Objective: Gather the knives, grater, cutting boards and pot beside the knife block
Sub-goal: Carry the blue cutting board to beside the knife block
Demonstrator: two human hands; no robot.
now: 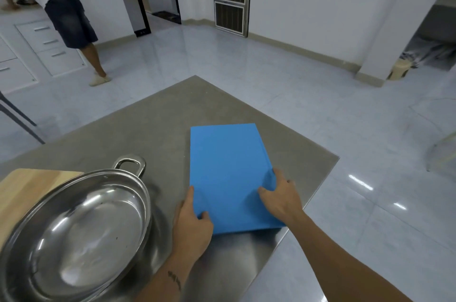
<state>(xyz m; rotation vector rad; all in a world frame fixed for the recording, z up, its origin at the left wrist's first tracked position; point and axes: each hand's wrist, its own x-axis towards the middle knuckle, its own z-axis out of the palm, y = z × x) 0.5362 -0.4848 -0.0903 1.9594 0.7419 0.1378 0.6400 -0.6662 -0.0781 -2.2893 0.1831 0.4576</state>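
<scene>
Blue plastic, the cutting board [229, 173] lies flat on the steel table [158, 124], near its right edge and just to the right of the pot [79, 232]. Your left hand [192, 225] clasps the board's near left corner, thumb on top and fingers along the edge; your right hand [281, 198] lies spread on the near right side, fingertips pressing the top face. Neither hand is closed under the board yet, as far as can be seen. To move it cleanly, curl both sets of fingers under the edges before lifting, keep it level, and steer it clear of the pot's handle [129, 164]. A wooden board [29, 185] sits beyond the pot at left. The knife block is out of view, so look for it before carrying.
</scene>
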